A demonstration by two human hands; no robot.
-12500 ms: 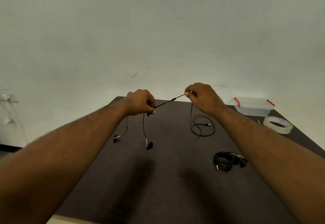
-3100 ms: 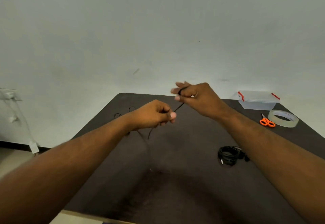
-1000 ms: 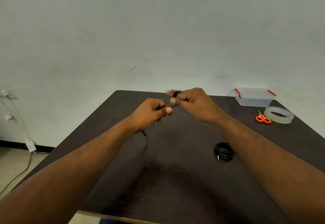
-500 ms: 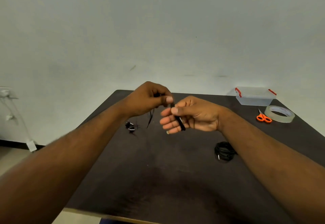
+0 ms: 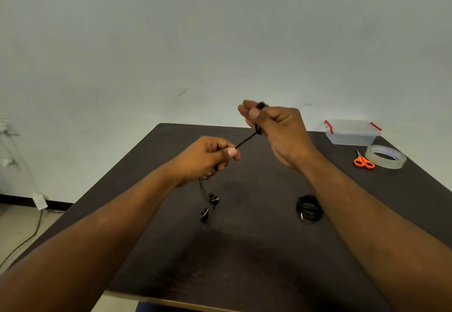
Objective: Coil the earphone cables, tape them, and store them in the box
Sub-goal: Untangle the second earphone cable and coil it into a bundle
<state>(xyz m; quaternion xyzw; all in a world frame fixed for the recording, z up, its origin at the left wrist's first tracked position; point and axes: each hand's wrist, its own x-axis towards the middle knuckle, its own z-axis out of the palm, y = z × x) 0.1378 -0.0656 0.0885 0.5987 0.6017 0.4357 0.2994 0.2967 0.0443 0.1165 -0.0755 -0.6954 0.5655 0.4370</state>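
Dark bench against a plain pale wall. Near to far: earbuds dangle just over the bench below the left hand, which pinches the earphone cable taut up to the right hand. Right's fingers, splayed half a sec ago, now curl round the coil, w/ prob another wrap on. One finished coil lies right. Far right: scissors, tape roll, box, lid on afaict. Coiling nearly done, taping next.
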